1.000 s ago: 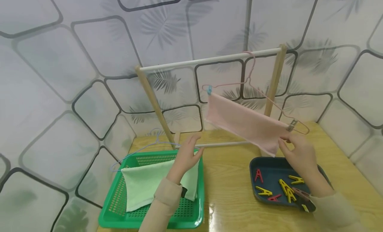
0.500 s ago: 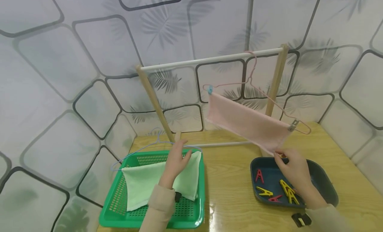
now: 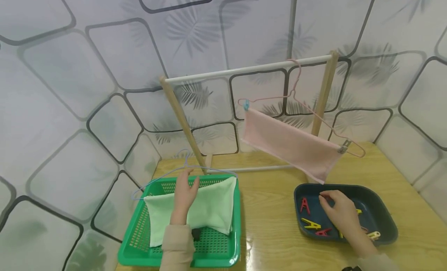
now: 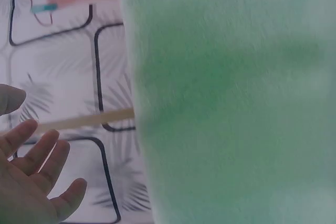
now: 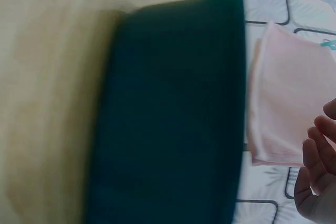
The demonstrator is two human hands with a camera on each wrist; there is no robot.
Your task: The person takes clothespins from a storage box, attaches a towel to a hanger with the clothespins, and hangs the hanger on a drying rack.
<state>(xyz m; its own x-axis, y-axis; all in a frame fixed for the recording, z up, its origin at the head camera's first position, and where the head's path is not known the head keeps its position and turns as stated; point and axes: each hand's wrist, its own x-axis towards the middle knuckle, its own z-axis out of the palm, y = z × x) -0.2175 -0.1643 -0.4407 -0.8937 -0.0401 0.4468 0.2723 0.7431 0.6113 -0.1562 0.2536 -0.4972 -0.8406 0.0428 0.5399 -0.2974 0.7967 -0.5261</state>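
A pink cloth [image 3: 290, 143] hangs slanting from a pink wire hanger [image 3: 269, 98], clipped by a blue clothespin [image 3: 246, 105] at its left and a grey clothespin [image 3: 343, 147] at its right. My right hand [image 3: 340, 211] holds nothing, fingers loosely bent, over the navy tray [image 3: 378, 203] below the cloth. Red and yellow clothespins [image 3: 310, 223] lie in that tray, some hidden by the hand. Over a light green cloth [image 3: 213, 209] in the green basket [image 3: 232, 260] is my left hand [image 3: 184, 193], its fingers relaxed around nothing. A blue hanger [image 3: 167, 172] leans at the basket's back rim.
A rack with a white top bar [image 3: 227, 73] and wooden posts [image 3: 181, 119] stands at the back of the wooden table [image 3: 265, 224], a lower white bar [image 3: 258, 169] near the tabletop. Patterned covering [image 3: 115, 61] encloses the back and sides.
My right hand has let go of the pink cloth's lower corner and dropped down over the navy tray. My left hand has drifted left over the basket. The cloth hangs on its own.
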